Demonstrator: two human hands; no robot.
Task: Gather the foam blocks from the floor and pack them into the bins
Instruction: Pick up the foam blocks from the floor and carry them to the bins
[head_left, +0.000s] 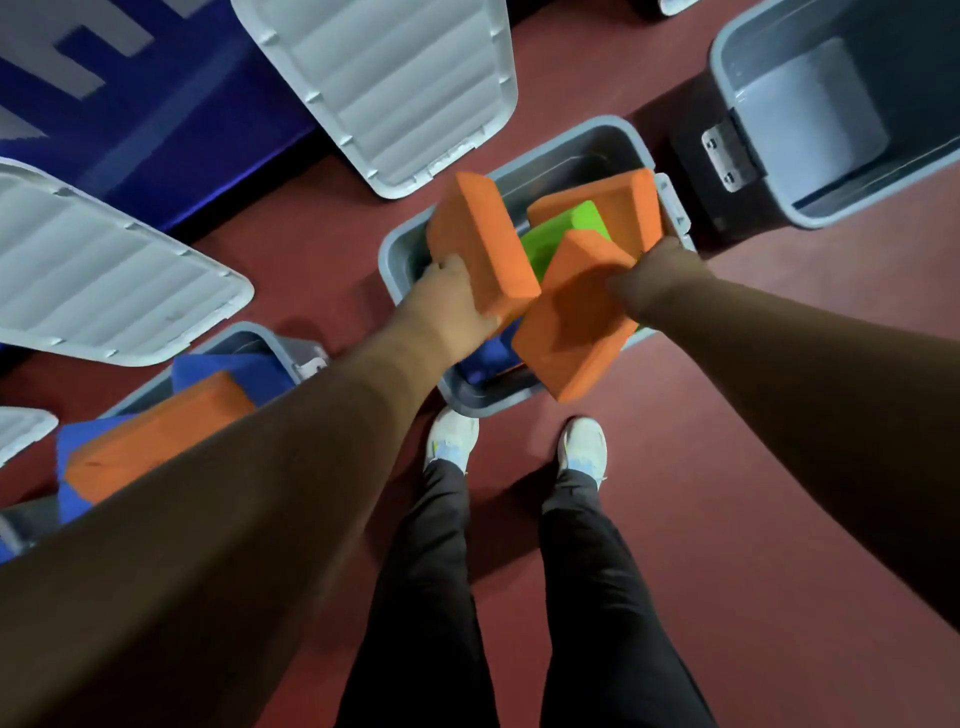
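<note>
A grey bin (400, 249) stands on the floor in front of my feet. Inside it lie an orange foam block (623, 205), a green block (561, 239) and a blue block (493, 358). My left hand (447, 306) grips a tilted orange block (478, 244) over the bin's left side. My right hand (654, 280) holds a second orange block (571, 332) over the bin's near right rim. The two held blocks touch each other. My fingers are mostly hidden behind the blocks.
A second grey bin (260, 335) at lower left holds orange (156, 436) and blue (234, 366) blocks. A third bin (831, 114) stands at upper right. Two grey lids (395, 78) (98, 270) lean against a blue wall. My shoes (452, 434) stand on the red floor.
</note>
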